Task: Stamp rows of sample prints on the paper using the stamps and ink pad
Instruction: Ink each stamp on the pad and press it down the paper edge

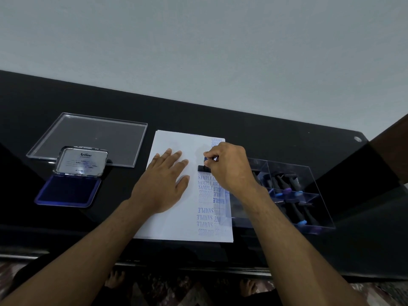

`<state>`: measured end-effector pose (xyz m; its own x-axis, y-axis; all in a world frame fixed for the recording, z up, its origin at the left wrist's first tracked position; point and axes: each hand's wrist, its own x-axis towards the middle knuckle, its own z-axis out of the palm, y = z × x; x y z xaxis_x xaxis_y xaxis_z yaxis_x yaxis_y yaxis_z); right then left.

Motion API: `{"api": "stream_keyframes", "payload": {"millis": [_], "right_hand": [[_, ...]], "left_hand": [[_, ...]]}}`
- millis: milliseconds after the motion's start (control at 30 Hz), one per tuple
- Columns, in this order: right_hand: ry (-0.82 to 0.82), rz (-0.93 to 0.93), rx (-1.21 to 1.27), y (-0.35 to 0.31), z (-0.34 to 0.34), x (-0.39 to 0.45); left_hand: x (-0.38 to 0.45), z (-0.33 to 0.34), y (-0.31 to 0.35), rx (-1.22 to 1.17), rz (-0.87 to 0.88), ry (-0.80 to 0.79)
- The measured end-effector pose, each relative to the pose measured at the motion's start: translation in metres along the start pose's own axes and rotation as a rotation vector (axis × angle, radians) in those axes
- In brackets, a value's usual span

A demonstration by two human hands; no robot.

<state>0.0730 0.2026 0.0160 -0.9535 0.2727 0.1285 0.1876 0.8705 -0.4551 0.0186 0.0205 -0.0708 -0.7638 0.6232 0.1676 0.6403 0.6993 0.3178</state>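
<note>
- Right hand (229, 166): fingers pinched round black stamp (204, 168), pressed on paper (174, 217) above blue prints.
- Left hand (163, 184): flat on paper, fingers spread.
- Ink pad (68, 191): open, left of paper.

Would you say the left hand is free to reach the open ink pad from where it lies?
Probably yes. The left hand lies flat on the paper, holding nothing, and only bare black table separates it from the ink pad, whose lid stands open.

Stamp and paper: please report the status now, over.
Left hand flat on paper. Right hand pinches stamp, base down on paper above SAMPLE prints. Nothing in the way.
</note>
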Motion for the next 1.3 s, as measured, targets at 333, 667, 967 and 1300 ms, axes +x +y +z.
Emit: {"api": "stream_keyframes", "payload": {"millis": [333,667,967,1300], "right_hand": [[0.009,0.037,0.029,0.002,0.004,0.003],[0.013,0.052,0.04,0.0,0.004,0.003],[0.093,0.014,0.111,0.001,-0.001,-0.003],[0.489,0.275,0.686,0.013,-0.01,-0.019]], "left_hand": [[-0.001,0.001,0.0,0.006,0.006,0.005],[0.0,0.003,-0.002,0.021,0.01,0.013],[-0.001,0.002,-0.002,0.007,0.015,0.018],[-0.001,0.0,-0.001,0.002,0.01,0.008]]}}
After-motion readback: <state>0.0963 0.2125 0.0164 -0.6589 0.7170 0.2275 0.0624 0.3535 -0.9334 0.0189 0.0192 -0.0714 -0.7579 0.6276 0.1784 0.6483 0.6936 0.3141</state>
